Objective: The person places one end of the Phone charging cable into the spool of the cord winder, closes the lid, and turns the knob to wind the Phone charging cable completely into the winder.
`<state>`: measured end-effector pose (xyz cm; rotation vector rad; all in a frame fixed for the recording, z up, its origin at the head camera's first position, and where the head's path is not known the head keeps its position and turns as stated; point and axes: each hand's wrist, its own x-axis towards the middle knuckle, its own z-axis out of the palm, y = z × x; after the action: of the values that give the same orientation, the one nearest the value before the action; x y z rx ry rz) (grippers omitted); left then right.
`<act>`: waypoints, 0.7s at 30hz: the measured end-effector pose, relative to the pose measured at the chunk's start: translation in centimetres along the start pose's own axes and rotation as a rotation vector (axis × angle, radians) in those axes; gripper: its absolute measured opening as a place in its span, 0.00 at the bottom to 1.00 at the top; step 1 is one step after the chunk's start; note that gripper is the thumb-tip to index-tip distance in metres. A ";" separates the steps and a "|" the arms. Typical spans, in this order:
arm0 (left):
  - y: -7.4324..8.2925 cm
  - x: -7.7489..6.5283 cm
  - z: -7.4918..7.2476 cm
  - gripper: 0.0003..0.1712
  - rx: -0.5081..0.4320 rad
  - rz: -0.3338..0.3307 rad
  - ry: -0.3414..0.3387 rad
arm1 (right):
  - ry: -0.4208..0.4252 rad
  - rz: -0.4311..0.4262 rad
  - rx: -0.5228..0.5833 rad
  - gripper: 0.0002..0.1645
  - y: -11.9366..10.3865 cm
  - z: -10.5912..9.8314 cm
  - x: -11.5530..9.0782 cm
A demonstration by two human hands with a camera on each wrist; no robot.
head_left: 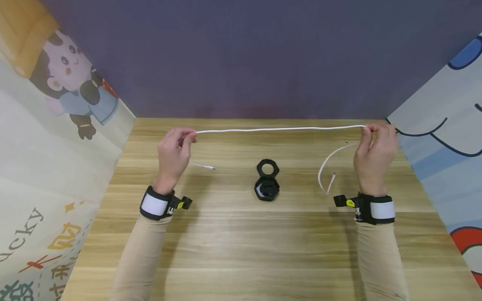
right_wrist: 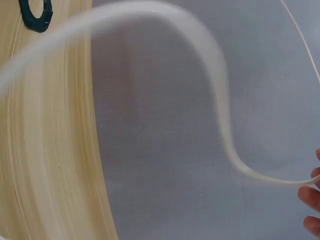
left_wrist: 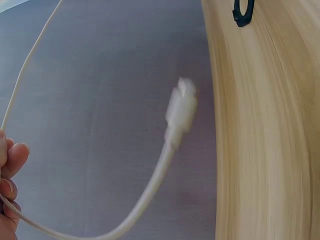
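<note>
A white charging cable (head_left: 278, 129) is stretched nearly straight between my two hands, raised over the back of the table. My left hand (head_left: 174, 152) pinches it between thumb and fingers, and a short end with its plug (left_wrist: 181, 107) hangs free from that side. On the other side my right hand (head_left: 374, 152) pinches the cable too. A longer loose tail (head_left: 321, 167) curves down from it toward the middle, ending in a small plug (head_left: 333, 177). In the right wrist view that tail (right_wrist: 220, 85) is blurred.
A black hexagonal case (head_left: 267, 196) lies mid-table with its ring-shaped lid (head_left: 260, 167) flipped back. The wooden table (head_left: 263, 251) meets a dark blue-grey panel (head_left: 256, 58) behind. Printed cartoon panels (head_left: 75, 83) stand at both sides.
</note>
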<state>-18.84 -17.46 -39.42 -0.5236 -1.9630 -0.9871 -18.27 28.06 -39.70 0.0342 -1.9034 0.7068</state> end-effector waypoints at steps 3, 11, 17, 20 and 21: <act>0.1 0.0 0.0 0.04 -0.010 0.003 -0.004 | -0.002 0.019 -0.012 0.16 0.4 -0.3 -0.1; -0.3 -0.5 -0.1 0.04 -0.020 -0.015 0.012 | 0.085 0.107 -0.018 0.19 0.6 -0.8 0.1; -0.5 -0.7 -0.3 0.04 -0.018 -0.029 0.017 | 0.092 0.188 -0.023 0.18 1.7 -1.3 -0.1; -0.6 -0.6 -0.2 0.04 -0.020 -0.026 0.013 | 0.102 0.201 -0.023 0.19 2.5 -1.5 -0.3; -0.6 -0.7 -0.2 0.04 -0.020 -0.026 0.011 | 0.101 0.202 -0.026 0.20 2.7 -1.6 -0.4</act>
<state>-18.76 -17.96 -40.16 -0.5042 -1.9565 -1.0243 -17.69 30.97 -40.83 -0.2097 -1.8351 0.8039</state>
